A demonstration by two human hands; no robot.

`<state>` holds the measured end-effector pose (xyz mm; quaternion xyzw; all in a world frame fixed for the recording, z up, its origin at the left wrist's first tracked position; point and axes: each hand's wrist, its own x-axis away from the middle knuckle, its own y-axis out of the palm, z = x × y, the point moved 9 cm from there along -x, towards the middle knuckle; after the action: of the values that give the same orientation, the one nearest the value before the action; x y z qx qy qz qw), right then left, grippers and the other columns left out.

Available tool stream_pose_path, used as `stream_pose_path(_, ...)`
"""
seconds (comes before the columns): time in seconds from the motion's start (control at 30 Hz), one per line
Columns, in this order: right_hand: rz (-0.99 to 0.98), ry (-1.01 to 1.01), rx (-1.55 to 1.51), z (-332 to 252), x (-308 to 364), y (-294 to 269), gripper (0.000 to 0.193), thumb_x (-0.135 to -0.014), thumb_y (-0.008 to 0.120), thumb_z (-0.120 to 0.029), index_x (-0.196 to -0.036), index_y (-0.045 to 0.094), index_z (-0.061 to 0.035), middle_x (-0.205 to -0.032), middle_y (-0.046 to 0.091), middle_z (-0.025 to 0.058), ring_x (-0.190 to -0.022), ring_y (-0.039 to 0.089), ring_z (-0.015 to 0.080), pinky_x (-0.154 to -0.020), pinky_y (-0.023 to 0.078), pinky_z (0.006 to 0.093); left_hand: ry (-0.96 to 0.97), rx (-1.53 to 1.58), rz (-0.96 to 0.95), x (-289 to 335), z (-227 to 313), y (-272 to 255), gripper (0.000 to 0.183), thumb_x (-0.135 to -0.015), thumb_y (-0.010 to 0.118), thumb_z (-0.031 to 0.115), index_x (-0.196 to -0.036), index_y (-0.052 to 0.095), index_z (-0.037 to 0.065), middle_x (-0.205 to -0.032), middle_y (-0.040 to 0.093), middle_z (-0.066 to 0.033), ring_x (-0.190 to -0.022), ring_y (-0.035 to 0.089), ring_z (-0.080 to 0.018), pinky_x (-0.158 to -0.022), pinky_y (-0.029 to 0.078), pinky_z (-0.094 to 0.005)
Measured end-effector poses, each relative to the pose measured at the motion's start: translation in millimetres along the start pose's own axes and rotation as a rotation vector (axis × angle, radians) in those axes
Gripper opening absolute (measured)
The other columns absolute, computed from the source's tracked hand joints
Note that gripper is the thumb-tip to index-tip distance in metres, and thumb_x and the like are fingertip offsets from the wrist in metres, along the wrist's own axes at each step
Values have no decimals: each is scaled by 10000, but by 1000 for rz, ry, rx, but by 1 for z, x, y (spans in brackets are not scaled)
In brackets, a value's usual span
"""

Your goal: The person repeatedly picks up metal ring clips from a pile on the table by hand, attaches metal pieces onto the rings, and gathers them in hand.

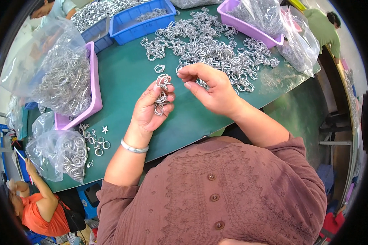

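Observation:
My left hand (pixel 146 108) is closed around several silver metal rings (pixel 161 98), stacked between thumb and fingers. Close by on the right, my right hand (pixel 214 90) pinches a single silver ring (pixel 178 70) at its thumb and fingertips. It is held apart from the ones in my left hand. Just beyond my left fingertips, one loose ring (pixel 159 68) lies on the green table (pixel 118 77). A wide pile of similar silver rings (pixel 204 43) spreads behind my right hand, which hides part of it.
Blue bins (pixel 145 29) with metal pieces stand at the back. Purple trays hold bagged pieces at the left (pixel 95 92) and back right (pixel 249 27). A plastic bag of spiral pieces (pixel 74 153) lies near left, beside loose rings (pixel 102 143). Other people work around the table.

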<state>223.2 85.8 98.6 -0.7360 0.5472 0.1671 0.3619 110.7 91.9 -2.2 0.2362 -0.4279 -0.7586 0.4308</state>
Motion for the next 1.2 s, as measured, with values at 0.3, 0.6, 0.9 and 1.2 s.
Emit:
stream_pose_path(0.3,-70,40,236,26,-22,2,183,-726,580,-46,-908,567,-28,-844,576,108,-770,574,253,-653,464,335,31,83,9,2,7,4,287,-856,499,225,-1085,492,54,-914,522,-52,-746,462,-132,-500,367,-186)
stream_pose_path(0.6,-506,25,857,77,-50,58,275,-684,620,-159,-945,580,-81,-921,549,72,-938,489,258,-801,356,381,193,219,-39,3,40,3,369,-825,492,245,-1155,489,81,-1163,503,-117,-972,527,-280,-609,448,-298)
stream_pose_path(0.9,-655,86,994,105,-56,91,230,-676,647,-248,-853,613,-105,-883,580,55,-926,507,247,-807,339,416,276,143,203,5,48,-27,287,-860,474,266,-1094,510,103,-1009,580,-85,-876,567,-259,-683,492,-357)
stream_pose_path(1.2,-383,106,285,57,-55,47,243,-694,597,-55,-930,552,-22,-843,599,104,-801,577,230,-693,462,322,339,-2,373,13,52,-33,294,-869,448,211,-1143,470,107,-1088,534,-92,-851,576,-247,-685,504,-368)
